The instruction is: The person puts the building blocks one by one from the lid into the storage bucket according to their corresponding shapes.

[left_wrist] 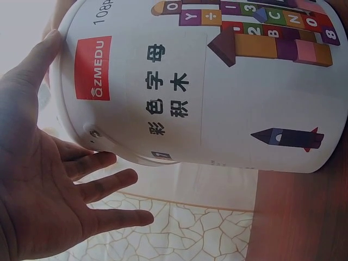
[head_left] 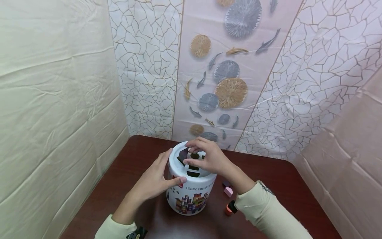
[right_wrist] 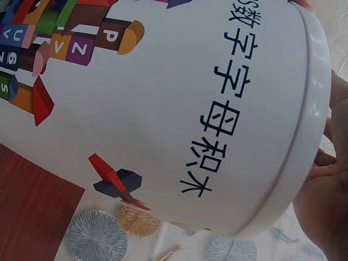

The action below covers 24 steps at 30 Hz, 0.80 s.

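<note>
Bucket of toy blocks on a dark wooden table (head_left: 283, 186), walled by printed cloth (head_left: 226, 76).

I see the white bucket (head_left: 191, 196) standing mid-table. My left hand (head_left: 155, 181) rests open-fingered against its side at 9 o'clock; my right hand (head_left: 209, 159) pinches a dark block (head_left: 183, 155) over the slotted lid (head_left: 194, 171). Loose blocks (head_left: 228, 192) lie at 3 o'clock.

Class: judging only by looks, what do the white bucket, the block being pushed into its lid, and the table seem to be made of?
White bucket: probably glossy plastic or coated card, shiny with printed graphics. Dark block: possibly painted wood, matte; too small to be sure. Table: dark reddish wood or wood-look laminate, faint sheen.
</note>
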Tool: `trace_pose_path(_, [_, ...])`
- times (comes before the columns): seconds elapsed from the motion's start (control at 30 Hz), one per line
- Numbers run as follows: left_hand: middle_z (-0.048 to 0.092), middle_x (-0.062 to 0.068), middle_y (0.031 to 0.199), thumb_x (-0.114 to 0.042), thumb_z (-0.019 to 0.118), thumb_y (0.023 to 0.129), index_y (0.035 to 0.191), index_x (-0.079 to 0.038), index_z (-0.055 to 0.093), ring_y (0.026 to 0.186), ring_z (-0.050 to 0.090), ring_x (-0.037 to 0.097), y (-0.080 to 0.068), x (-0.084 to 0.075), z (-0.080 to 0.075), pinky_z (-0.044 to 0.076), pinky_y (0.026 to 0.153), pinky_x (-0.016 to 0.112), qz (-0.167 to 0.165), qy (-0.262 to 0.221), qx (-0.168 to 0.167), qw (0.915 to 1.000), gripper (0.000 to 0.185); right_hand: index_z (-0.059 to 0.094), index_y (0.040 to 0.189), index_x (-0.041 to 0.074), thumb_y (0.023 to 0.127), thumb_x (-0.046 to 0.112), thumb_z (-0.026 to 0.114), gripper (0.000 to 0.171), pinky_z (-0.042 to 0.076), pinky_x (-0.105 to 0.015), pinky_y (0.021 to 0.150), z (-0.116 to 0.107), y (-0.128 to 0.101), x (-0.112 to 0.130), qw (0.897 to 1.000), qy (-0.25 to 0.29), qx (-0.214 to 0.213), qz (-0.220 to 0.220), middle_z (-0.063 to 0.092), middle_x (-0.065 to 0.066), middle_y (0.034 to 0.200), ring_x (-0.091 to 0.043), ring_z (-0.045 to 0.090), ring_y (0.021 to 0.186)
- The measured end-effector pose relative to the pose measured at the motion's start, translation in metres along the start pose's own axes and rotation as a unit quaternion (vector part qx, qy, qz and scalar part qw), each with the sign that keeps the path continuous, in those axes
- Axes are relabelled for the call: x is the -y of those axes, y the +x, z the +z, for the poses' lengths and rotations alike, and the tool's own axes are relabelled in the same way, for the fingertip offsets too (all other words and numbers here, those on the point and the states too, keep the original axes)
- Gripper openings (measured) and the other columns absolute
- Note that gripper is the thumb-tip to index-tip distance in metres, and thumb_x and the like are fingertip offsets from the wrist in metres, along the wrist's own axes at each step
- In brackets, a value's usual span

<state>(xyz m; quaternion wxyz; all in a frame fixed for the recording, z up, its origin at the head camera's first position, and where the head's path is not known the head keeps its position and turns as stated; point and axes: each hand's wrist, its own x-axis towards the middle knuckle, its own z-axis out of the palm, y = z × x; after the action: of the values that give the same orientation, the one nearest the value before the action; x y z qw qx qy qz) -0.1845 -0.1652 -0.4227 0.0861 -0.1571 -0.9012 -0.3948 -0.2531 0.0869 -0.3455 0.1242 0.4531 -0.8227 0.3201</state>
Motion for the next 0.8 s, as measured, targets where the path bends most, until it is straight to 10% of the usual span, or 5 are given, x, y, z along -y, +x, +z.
trace_pose_path(0.8, [0.037,0.005,0.177,-0.087,0.075,0.083,0.178,-0.030,0.019,0.157,0.049,0.029,-0.0012,-0.0008,0.0002,0.049,0.122,0.064,0.001,0.004,-0.002,1.0000,0.124,0.076,0.130,0.006,0.091,0.023,0.094,0.046,0.067,-0.045,0.091,0.0062,-0.0007,-0.0019,1.000,0.001,0.006,0.001,0.073,-0.010,0.117,-0.022,0.078,0.106])
